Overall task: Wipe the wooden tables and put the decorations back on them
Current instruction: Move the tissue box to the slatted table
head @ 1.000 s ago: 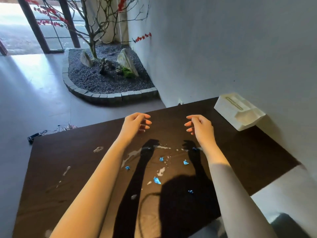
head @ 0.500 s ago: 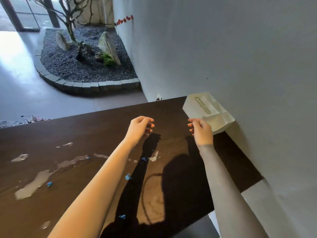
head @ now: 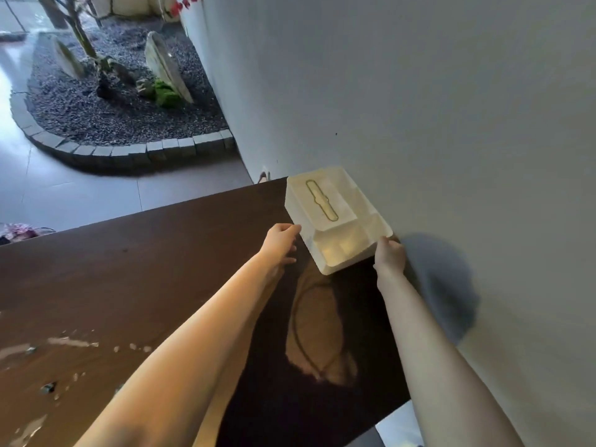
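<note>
A white tissue box (head: 332,214) with a slot in its lid sits at the far right corner of the dark wooden table (head: 145,269), against the wall. My left hand (head: 281,241) touches its near left side with curled fingers. My right hand (head: 389,256) holds its near right corner. White smears and small scraps (head: 71,343) lie on the table at the lower left.
A grey wall (head: 419,108) runs along the right of the table. Beyond the far edge is a tiled floor and a gravel bed (head: 96,101) with rocks, moss and a tree, edged with stone blocks. Something pinkish (head: 19,232) lies on the floor at the left.
Both hands have moved forward and right from above the table's middle to the tissue box and now touch its two near sides. The view has swung right, toward the wall.
</note>
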Action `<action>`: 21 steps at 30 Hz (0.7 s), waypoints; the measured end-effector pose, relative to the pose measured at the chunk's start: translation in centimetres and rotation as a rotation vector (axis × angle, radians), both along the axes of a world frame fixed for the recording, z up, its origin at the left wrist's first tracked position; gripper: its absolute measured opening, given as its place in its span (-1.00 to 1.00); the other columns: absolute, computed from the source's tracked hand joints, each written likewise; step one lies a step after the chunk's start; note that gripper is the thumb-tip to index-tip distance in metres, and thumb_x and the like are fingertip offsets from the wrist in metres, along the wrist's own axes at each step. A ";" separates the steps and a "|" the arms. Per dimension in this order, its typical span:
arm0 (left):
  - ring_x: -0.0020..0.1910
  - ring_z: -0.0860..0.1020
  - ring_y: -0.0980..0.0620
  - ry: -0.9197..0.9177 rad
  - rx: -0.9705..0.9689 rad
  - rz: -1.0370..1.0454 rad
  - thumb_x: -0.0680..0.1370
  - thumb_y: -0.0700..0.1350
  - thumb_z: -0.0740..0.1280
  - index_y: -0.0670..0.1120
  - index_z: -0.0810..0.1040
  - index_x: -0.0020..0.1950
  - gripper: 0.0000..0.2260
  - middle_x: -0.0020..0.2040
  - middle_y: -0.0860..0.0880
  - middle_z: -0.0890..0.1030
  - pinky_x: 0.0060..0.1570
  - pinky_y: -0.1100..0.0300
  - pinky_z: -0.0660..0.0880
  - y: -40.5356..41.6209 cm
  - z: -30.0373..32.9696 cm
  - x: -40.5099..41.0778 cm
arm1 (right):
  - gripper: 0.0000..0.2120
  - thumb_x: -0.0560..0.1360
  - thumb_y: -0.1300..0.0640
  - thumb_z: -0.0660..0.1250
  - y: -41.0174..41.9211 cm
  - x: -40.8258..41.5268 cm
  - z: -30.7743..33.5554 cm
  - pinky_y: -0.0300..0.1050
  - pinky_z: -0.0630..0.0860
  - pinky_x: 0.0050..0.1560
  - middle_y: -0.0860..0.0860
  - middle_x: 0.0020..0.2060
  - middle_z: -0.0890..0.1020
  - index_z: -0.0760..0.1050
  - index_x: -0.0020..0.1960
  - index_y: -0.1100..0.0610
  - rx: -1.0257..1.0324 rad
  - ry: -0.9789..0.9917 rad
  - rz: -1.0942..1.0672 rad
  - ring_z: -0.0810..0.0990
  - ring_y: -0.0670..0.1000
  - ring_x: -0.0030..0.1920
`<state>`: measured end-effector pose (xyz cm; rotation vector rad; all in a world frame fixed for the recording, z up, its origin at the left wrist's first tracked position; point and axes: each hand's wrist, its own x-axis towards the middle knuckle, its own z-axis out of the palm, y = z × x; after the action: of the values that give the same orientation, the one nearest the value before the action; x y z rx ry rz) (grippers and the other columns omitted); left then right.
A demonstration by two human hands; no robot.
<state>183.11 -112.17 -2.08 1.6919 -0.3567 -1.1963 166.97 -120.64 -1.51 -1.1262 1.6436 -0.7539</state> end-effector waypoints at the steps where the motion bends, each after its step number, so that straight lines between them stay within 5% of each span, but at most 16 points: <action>1: 0.13 0.46 -0.06 0.007 0.016 0.010 0.61 -0.04 0.21 -0.13 0.32 0.41 -0.61 0.16 -0.10 0.46 0.09 0.00 0.51 -1.1 -0.4 0.0 | -0.67 0.56 0.16 0.14 -1.0 0.0 -0.6 -0.14 0.47 -0.22 0.07 -0.14 0.49 0.43 0.22 0.34 0.040 -0.031 -0.019 0.50 0.10 -0.12; 3: 0.20 0.43 -0.09 0.015 0.047 0.036 0.61 -0.02 0.21 -0.14 0.25 0.46 -0.54 0.26 -0.13 0.42 0.16 -0.03 0.49 -3.3 -1.0 0.2 | -0.56 0.58 0.11 0.15 -2.7 0.0 -1.6 0.04 0.51 0.15 0.16 0.15 0.47 0.31 0.36 0.35 0.138 -0.062 -0.053 0.46 0.20 0.20; 5: 0.29 0.39 -0.12 0.024 0.074 0.059 0.61 0.00 0.20 -0.15 0.18 0.50 -0.49 0.34 -0.15 0.38 0.21 -0.06 0.45 -5.3 -1.7 0.4 | -0.54 0.59 0.08 0.12 -4.1 0.2 -2.7 0.11 0.44 0.26 0.20 0.27 0.40 0.27 0.39 0.32 0.219 -0.073 -0.044 0.40 0.20 0.28; 15: 0.40 0.30 -0.18 0.079 0.144 0.041 0.60 0.06 0.19 -0.18 0.21 0.47 -0.48 0.44 -0.14 0.31 0.29 -0.11 0.36 -9.6 -5.6 0.4 | -0.61 0.63 0.03 0.04 -6.4 0.6 -6.5 0.12 0.53 -0.05 0.19 0.17 0.47 0.29 0.38 0.19 0.376 -0.307 -0.053 0.47 0.21 0.16; 21: 0.40 0.30 -0.17 0.084 0.139 0.045 0.63 -0.01 0.13 -0.17 0.25 0.46 -0.57 0.43 -0.14 0.32 0.28 -0.13 0.36 -9.6 -6.0 0.3 | -0.65 0.64 0.18 0.00 -6.6 0.8 -6.4 0.15 0.58 0.02 0.19 0.08 0.46 0.29 0.36 0.29 0.323 -0.302 -0.087 0.49 0.18 0.02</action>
<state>183.44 -121.80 -8.10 1.7523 -0.1866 -1.2797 167.75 -127.20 -7.90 -0.6808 1.4974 -0.6494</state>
